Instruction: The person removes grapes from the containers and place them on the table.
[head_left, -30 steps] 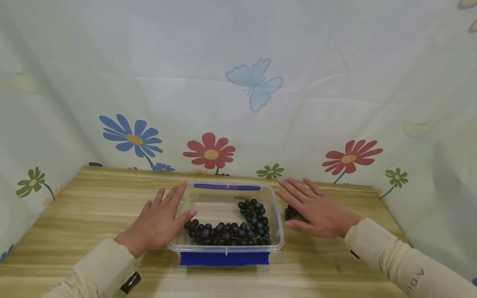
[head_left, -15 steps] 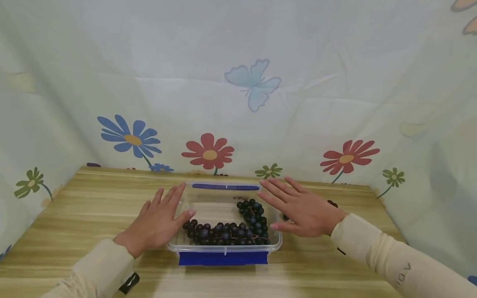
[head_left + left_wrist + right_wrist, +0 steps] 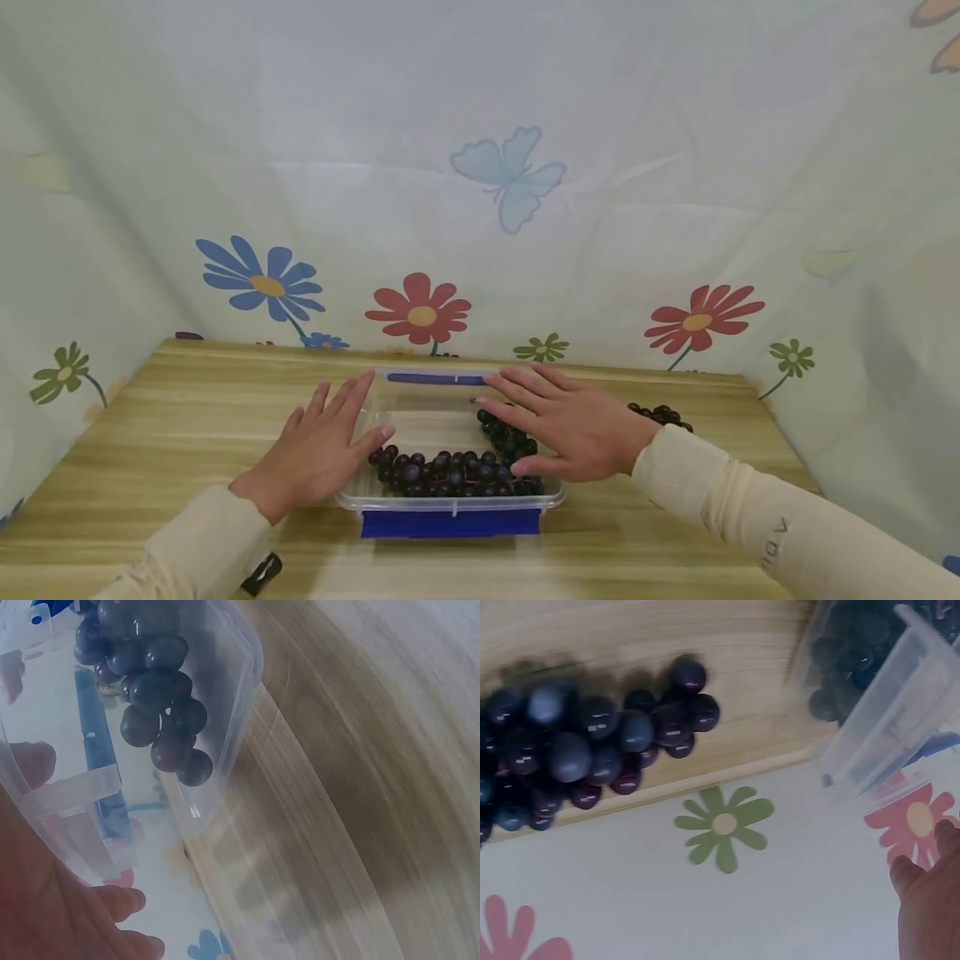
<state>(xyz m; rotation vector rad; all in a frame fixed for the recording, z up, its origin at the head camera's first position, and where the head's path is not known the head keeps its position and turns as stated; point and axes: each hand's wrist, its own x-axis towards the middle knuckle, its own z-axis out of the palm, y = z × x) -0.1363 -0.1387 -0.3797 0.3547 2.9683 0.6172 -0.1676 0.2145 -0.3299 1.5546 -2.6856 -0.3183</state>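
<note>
A clear plastic food container (image 3: pixel 453 502) with blue clips stands on the table. Inside it, one bunch of dark grapes (image 3: pixel 442 473) lies along the near wall and another bunch (image 3: pixel 504 432) runs up the right side. My left hand (image 3: pixel 315 450) lies over the left rim with straight fingers, its thumb reaching inward over the edge. My right hand (image 3: pixel 566 425) is spread flat over the right part of the container, covering its right rim and some of the grapes. Its fingertips overlap the far blue clip (image 3: pixel 431 379) in the head view.
A further bunch of dark grapes (image 3: pixel 660 415) lies on the wooden table (image 3: pixel 225 400) to the right, partly behind my right wrist; the right wrist view shows that grape bunch (image 3: pixel 592 742) larger. Beyond the table's back edge hangs a flowered cloth (image 3: pixel 600 250).
My right hand has moved left from beside the container to over its right part, uncovering more of the grapes on the table. My left hand has stayed in place.
</note>
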